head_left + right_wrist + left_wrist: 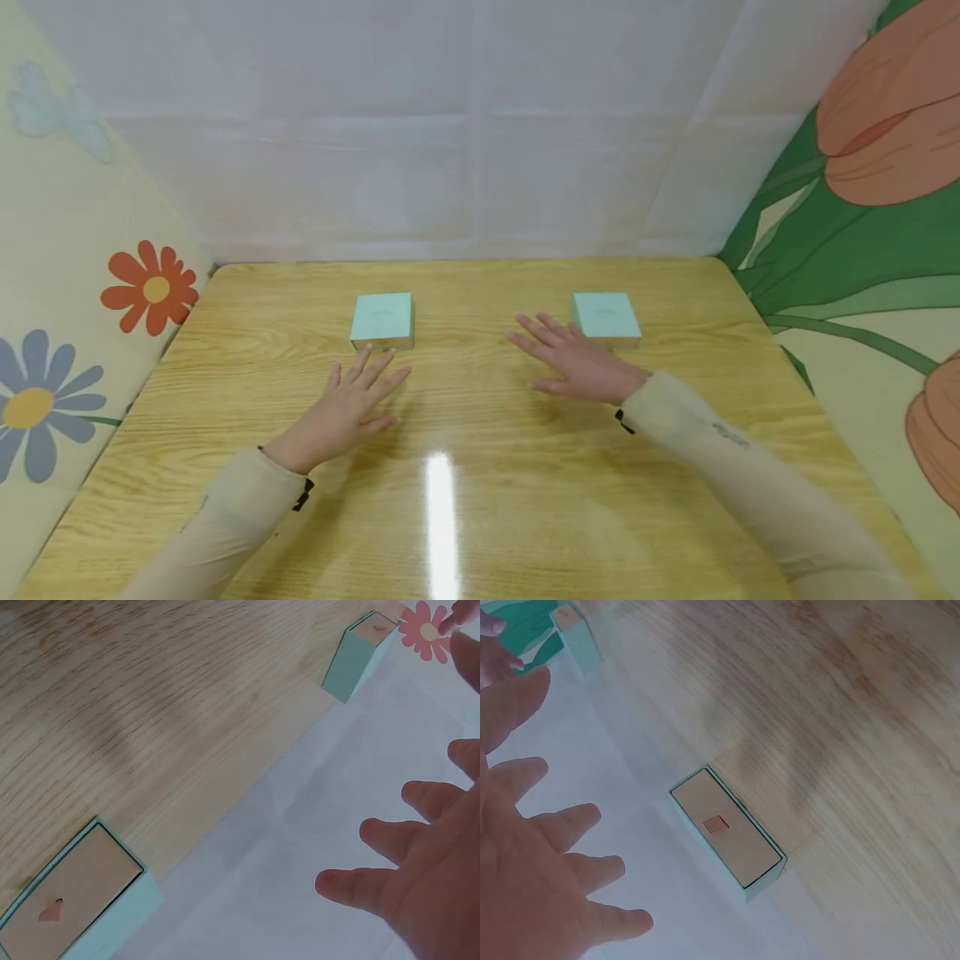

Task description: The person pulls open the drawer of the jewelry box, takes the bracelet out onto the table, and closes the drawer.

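Plainly, our left grip [333, 421] and right grip [583, 365] are spread wide, holding nothing. Near them, the left box [382, 317] and right box [607, 315] lie well apart on the worktop [480, 383]; we'd do well to reach low and steadily, squaring up to their sides.

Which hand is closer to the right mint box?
Right. In the head view, the right hand overlaps a corner of the right box; the left hand is well leftward, near the left box.

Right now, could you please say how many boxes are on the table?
2: the left box beyond the left hand; the right box beside the right hand, partly hidden in the head view.
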`<control>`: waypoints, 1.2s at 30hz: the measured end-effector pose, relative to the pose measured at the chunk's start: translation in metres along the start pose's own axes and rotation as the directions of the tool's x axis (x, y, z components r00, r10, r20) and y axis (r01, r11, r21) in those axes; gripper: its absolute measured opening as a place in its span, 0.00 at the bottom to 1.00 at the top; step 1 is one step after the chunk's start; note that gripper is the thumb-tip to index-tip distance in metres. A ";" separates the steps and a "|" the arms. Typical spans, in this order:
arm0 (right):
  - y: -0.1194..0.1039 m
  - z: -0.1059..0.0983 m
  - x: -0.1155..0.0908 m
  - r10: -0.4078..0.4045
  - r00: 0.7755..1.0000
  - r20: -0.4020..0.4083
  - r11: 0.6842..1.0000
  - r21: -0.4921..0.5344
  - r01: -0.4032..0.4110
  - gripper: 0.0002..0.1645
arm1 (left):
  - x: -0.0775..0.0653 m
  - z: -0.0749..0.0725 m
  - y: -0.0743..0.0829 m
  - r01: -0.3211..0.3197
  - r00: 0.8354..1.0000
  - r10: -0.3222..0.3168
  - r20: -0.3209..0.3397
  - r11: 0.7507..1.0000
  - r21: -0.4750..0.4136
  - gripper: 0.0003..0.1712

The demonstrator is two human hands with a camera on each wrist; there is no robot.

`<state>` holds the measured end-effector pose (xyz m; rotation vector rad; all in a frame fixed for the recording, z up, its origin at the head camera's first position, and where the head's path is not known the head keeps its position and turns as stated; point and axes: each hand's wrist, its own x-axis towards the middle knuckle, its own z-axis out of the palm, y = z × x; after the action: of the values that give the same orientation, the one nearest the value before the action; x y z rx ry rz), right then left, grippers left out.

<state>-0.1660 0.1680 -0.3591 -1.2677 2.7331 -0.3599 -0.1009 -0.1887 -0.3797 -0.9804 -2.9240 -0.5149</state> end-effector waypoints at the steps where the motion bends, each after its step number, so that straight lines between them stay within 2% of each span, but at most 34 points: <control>1: 0.000 0.000 0.001 0.003 1.000 0.002 1.000 0.011 -0.003 0.43 | 0.000 0.000 0.000 0.004 1.000 -0.004 0.004 1.000 -0.001 0.39; 26: -0.007 0.016 0.026 0.020 1.000 0.016 0.991 0.132 -0.022 0.42 | -0.004 0.009 -0.003 0.087 0.996 -0.083 0.040 0.992 -0.095 0.37; 36: -0.007 0.024 0.037 0.008 1.000 0.013 0.987 0.162 -0.010 0.40 | -0.005 0.013 -0.007 0.099 0.995 -0.094 0.045 0.988 -0.117 0.37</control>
<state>-0.1801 0.1315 -0.3807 -1.2114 2.6363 -0.5587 -0.0999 -0.1922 -0.3948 -0.8728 -3.0186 -0.6898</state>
